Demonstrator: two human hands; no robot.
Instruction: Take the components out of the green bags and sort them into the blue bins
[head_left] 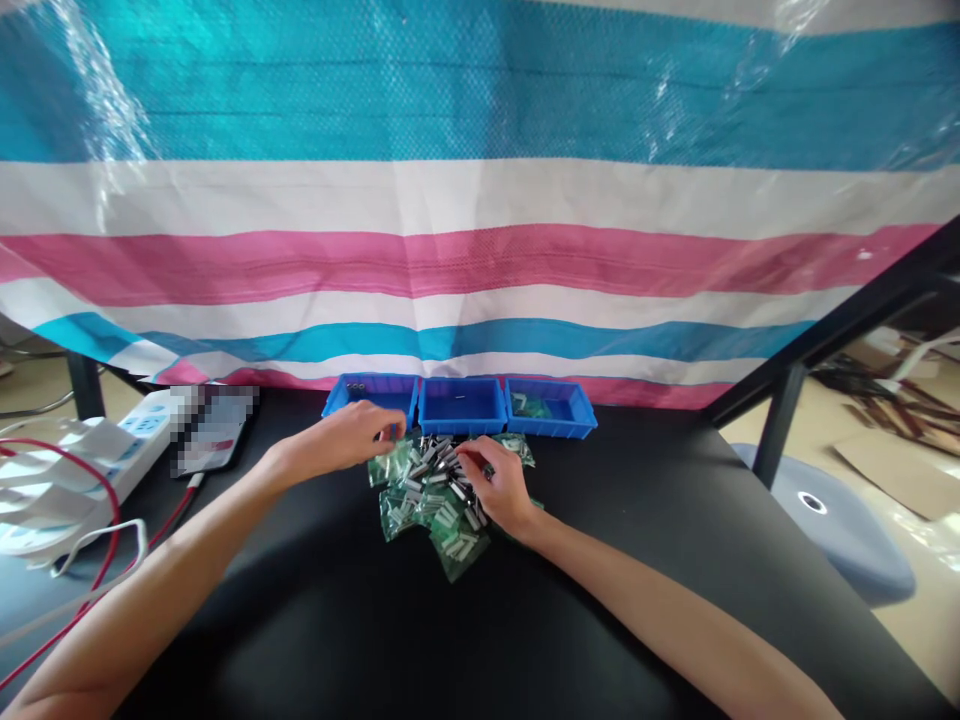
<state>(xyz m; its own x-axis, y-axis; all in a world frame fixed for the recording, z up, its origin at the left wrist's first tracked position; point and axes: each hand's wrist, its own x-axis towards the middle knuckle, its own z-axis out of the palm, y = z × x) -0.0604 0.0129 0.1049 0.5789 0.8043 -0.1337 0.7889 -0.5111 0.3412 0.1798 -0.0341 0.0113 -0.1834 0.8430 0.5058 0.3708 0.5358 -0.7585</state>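
Note:
A pile of small silvery metal cylinders (433, 460) lies on the black table, among small clear green-tinted plastic bags (459, 552) holding similar pieces. My left hand (352, 437) hovers at the pile's left edge, just in front of the left blue bin (411, 400). Its fingers are curled together, and whatever they hold is hidden. Over the right side of the pile, my right hand (501, 488) has thumb and fingertips pinched close to the cylinders. What is between those fingertips is too small to make out.
Behind the pile stand a middle blue bin (461, 408) with one small piece and a right blue bin (574, 410) with green-tinted bags. At left are a phone (225, 440), a power strip (142, 420) and cables. A striped sheet (480, 260) hangs behind; a grey stool (832, 540) stands right.

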